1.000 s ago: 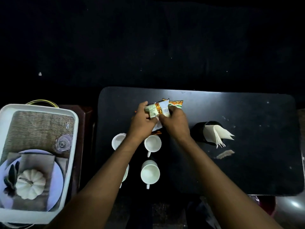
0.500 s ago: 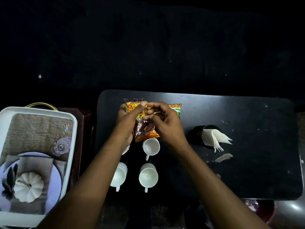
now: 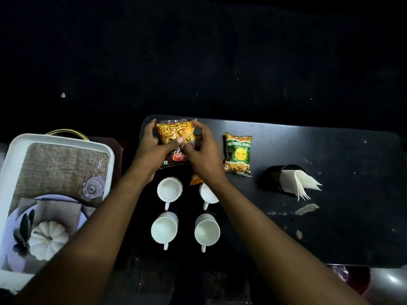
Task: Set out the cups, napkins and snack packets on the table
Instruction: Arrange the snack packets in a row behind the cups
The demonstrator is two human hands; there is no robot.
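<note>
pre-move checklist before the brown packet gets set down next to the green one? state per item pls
1. Both hands on the brown packet: ok, left hand and right hand grip it.
2. Green packet already flat on the table: ok.
3. Bare table between the two packets: cannot tell, the right hand covers it.
4. Four white cups upright, clear of the packets: ok.
5. Orange packet under the right wrist: cannot tell how it lies, mostly hidden.
6. Napkins in the black holder: ok.

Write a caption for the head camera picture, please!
Both hands, left and right, hold a brown-and-yellow snack packet above four white cups, beside a green packet.
</note>
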